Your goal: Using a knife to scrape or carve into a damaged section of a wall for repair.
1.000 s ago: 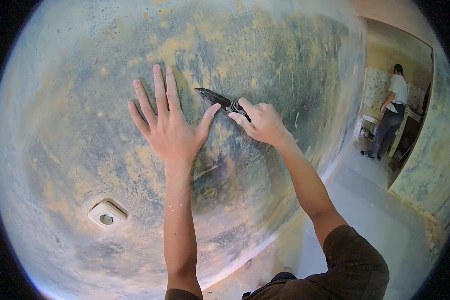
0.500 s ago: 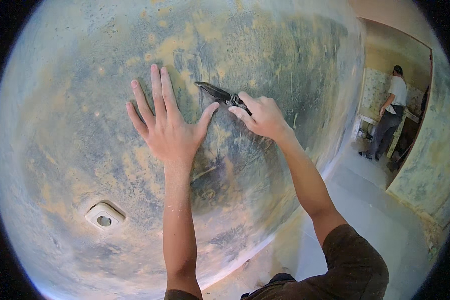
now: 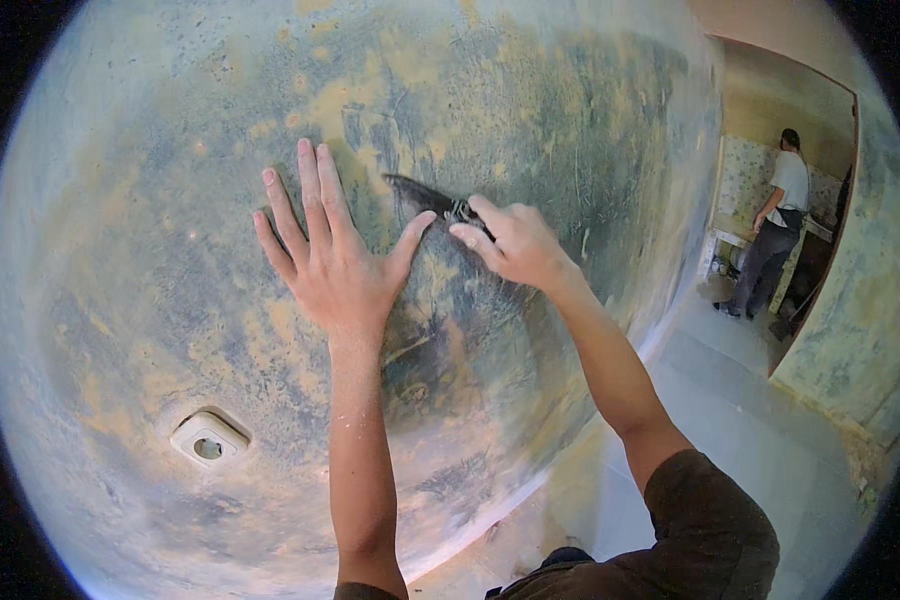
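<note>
My left hand point(image 3: 340, 270) lies on the mottled blue-grey and yellowish wall point(image 3: 170, 280), fingers spread and thumb out toward the tool. My right hand point(image 3: 510, 240) grips a black, blade-like scraper point(image 3: 420, 195) by its handle, thumb and fingers wrapped round it. The scraper points left, its narrow tip against or just over the wall, right of my left fingertips and above my left thumb. It is slightly blurred, so its exact edge is hard to make out.
A cream socket point(image 3: 210, 440) is set in the lower left wall. At right, a person point(image 3: 778, 220) in a white top stands through a doorway beside a tiled ledge point(image 3: 820, 225). Grey floor point(image 3: 710, 400) runs below, along the wall's curved-looking base.
The scraper and my right hand have shifted slightly, up and then back down, the tip now a little further left. My left hand stays spread on the wall. The view has moved slightly.
</note>
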Motion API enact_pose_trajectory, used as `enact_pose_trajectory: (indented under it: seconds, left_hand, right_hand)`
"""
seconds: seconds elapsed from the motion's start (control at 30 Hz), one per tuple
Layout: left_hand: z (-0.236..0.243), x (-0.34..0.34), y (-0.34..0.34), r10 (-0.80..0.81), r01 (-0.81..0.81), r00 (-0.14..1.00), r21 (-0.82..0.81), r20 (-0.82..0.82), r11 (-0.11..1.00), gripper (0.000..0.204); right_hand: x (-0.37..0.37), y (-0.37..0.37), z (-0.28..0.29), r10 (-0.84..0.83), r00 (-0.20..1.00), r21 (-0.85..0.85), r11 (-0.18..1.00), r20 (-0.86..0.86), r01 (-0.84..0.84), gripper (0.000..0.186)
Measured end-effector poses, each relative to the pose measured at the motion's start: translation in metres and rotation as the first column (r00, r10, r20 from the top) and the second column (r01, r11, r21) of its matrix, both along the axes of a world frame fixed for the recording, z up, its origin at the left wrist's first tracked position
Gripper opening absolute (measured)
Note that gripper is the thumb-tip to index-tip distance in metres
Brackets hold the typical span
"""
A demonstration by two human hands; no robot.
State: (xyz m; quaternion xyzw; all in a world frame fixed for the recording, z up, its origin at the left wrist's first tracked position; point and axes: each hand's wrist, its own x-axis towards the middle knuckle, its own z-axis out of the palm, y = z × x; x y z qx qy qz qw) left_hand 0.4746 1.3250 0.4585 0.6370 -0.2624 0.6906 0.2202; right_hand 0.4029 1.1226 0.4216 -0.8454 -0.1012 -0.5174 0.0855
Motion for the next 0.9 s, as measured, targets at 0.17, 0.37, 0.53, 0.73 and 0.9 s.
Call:
enact_pose_trajectory:
  seconds: [0.17,0.37,0.53,0.73,0.9]
  left_hand:
    - [-0.002,-0.002,0.003,-0.027,0.027,1.000,0.017,-0.002,0.999,0.103]
    - [0.000,-0.003,0.002,-0.032,0.032,0.999,0.009,0.012,0.999,0.104]
    - [-0.002,-0.003,0.004,-0.053,0.053,0.999,0.024,0.003,0.998,0.104]
    - [-0.002,-0.003,0.004,-0.085,0.085,0.996,0.017,0.021,0.996,0.103]
    - [-0.003,-0.001,0.004,-0.083,0.083,0.996,0.012,0.024,0.996,0.103]
  right_hand:
    - [-0.001,0.000,-0.001,-0.004,1.000,0.005,1.000,-0.004,0.004,0.034]
    - [-0.001,0.000,-0.004,-0.021,1.000,-0.020,1.000,0.006,0.021,0.038]
    - [0.000,-0.001,-0.004,-0.076,0.993,-0.041,0.996,0.090,0.080,0.038]
    - [-0.001,0.002,-0.008,-0.022,0.993,0.046,0.999,-0.116,0.028,0.038]
    - [0.000,0.001,-0.004,0.013,1.000,0.032,0.999,-0.003,-0.013,0.038]
